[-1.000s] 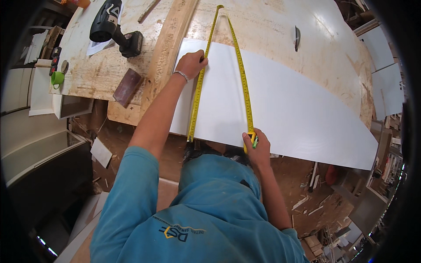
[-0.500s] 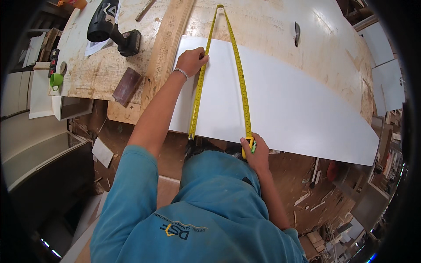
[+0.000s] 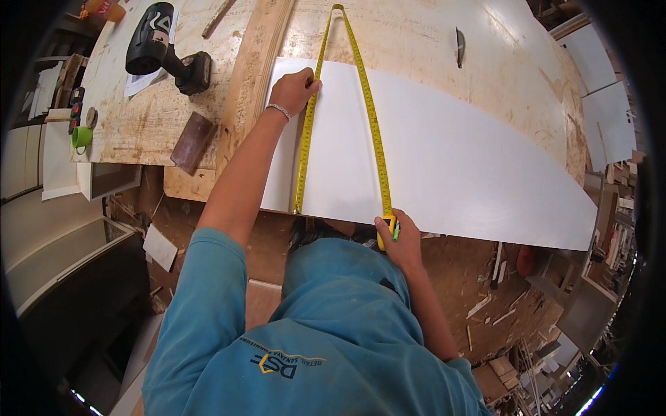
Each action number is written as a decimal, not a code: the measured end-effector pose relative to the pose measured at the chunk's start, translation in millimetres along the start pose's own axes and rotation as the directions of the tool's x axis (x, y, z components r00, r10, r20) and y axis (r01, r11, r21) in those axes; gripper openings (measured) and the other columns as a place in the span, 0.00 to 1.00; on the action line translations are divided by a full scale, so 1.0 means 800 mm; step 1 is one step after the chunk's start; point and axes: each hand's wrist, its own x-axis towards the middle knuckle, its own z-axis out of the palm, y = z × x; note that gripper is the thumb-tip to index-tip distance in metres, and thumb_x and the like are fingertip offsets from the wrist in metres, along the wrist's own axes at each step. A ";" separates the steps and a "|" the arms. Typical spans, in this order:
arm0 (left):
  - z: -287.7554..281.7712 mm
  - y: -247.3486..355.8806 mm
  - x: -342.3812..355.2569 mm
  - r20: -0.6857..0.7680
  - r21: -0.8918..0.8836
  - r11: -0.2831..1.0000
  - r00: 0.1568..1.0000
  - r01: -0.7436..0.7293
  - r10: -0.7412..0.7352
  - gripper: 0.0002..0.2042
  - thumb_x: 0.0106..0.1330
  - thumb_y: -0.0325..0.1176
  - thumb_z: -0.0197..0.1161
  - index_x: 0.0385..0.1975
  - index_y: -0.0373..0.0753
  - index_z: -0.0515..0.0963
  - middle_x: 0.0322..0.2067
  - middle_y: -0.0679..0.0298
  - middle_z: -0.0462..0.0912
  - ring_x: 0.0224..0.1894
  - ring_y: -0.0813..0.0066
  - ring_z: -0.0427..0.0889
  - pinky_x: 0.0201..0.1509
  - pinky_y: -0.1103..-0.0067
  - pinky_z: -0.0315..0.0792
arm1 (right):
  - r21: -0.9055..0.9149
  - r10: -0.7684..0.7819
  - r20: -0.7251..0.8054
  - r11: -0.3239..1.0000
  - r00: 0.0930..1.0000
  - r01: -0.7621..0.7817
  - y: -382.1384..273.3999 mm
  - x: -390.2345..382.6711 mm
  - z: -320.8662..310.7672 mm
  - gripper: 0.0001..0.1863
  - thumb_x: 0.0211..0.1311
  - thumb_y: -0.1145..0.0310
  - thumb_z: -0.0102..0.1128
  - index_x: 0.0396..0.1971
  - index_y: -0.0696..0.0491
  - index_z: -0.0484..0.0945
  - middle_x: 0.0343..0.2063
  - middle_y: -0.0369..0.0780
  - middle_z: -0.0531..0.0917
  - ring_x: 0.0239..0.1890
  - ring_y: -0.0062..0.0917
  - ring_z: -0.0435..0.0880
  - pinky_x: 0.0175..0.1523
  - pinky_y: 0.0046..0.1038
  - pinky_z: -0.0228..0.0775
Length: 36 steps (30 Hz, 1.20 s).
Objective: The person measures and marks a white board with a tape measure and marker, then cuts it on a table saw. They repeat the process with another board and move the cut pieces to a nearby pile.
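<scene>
My left hand is closed on the yellow tape blade, pinching it over a white board on the worktable. The blade's metal end sits at the board's near edge. The blade rises past the far edge into a tight bend and comes back down to the yellow tape case, which my right hand grips at the near edge along with a thin green pen-like item. A pale timber plank lies just left of the board, partly behind my left arm.
On the worktable are a black cordless power tool, paper under it, a reddish block, a green cup and a small dark curved piece. Cabinet boxes stand left, loose panels right, offcuts on the floor.
The tape's end has shifted slightly up to the board's edge. The whole scene sits a little further left in the picture. Both hands keep their grips.
</scene>
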 end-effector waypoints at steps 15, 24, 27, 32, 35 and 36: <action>0.003 -0.005 0.008 -0.014 -0.041 0.999 1.000 -0.005 0.004 0.16 0.72 0.47 0.62 0.37 0.39 0.81 0.30 0.53 0.87 0.35 0.53 0.87 0.41 0.63 0.79 | 0.009 0.045 0.033 0.999 0.998 -0.045 0.003 0.004 0.000 0.27 0.68 0.48 0.65 0.51 0.59 0.80 0.43 0.52 0.84 0.47 0.47 0.84 0.53 0.44 0.75; 0.006 -0.012 0.007 -0.053 -0.104 0.994 0.998 -0.029 0.024 0.18 0.71 0.49 0.63 0.34 0.36 0.79 0.27 0.52 0.84 0.31 0.53 0.83 0.39 0.64 0.76 | 0.001 0.009 -0.013 1.000 1.000 -0.009 0.008 -0.001 0.006 0.29 0.68 0.47 0.65 0.53 0.59 0.79 0.45 0.52 0.83 0.48 0.47 0.83 0.53 0.44 0.75; 0.005 -0.011 0.007 -0.036 -0.076 0.997 0.999 -0.008 0.006 0.16 0.71 0.48 0.62 0.35 0.38 0.80 0.28 0.54 0.86 0.33 0.54 0.86 0.40 0.64 0.78 | 0.002 0.017 -0.021 1.000 1.000 -0.017 0.004 -0.002 0.007 0.29 0.68 0.47 0.65 0.54 0.59 0.79 0.44 0.52 0.83 0.48 0.47 0.83 0.54 0.44 0.75; 0.010 -0.011 0.005 -0.056 -0.066 0.998 0.998 0.012 -0.015 0.16 0.71 0.48 0.62 0.35 0.39 0.80 0.29 0.55 0.86 0.33 0.55 0.86 0.41 0.64 0.78 | -0.009 0.039 0.000 0.999 0.999 -0.039 0.006 0.001 0.005 0.29 0.68 0.47 0.65 0.54 0.59 0.79 0.44 0.52 0.83 0.48 0.47 0.83 0.54 0.44 0.75; 0.009 -0.014 0.006 -0.059 -0.100 0.995 0.998 0.012 -0.018 0.16 0.71 0.48 0.62 0.36 0.39 0.80 0.29 0.55 0.87 0.34 0.54 0.86 0.41 0.64 0.78 | 0.003 0.045 0.026 0.999 0.999 -0.046 0.004 0.003 0.002 0.29 0.68 0.47 0.65 0.53 0.59 0.79 0.44 0.53 0.83 0.48 0.48 0.83 0.54 0.43 0.75; 0.009 -0.014 0.006 -0.049 -0.109 0.994 0.998 0.021 -0.026 0.16 0.71 0.47 0.62 0.36 0.39 0.80 0.29 0.54 0.87 0.34 0.54 0.86 0.41 0.64 0.78 | 0.010 0.042 0.032 0.999 0.999 -0.042 0.002 0.004 0.001 0.29 0.67 0.47 0.65 0.53 0.59 0.79 0.44 0.53 0.83 0.48 0.48 0.83 0.54 0.43 0.75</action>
